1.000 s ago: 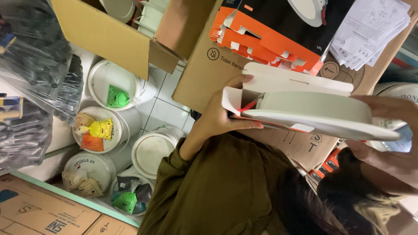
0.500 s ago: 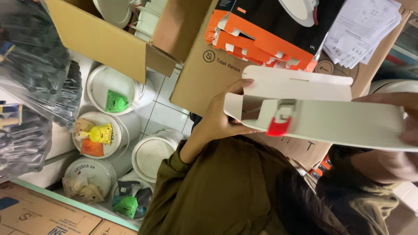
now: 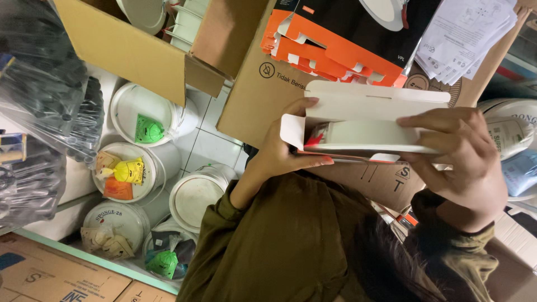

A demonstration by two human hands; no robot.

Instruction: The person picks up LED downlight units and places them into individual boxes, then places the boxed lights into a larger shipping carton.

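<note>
Both my arms are covered by long sleeves of an olive-green, slightly khaki cloth, soft and matte, with loose folds and creases running along them. The sleeve on my left arm [image 3: 291,235] fills much of the lower middle of the view and ends in a rolled or bunched cuff just below the wrist, a visible seam edging it. The sleeve on my right arm [image 3: 447,246] ends in a similar gathered cuff. My left hand [image 3: 282,151] and right hand [image 3: 464,151] are bare, without gloves, rings or watch. The nails on my left fingers [image 3: 327,161] carry reddish-pink polish. Dark strands of my hair [image 3: 391,263] hang across the cloth.
</note>
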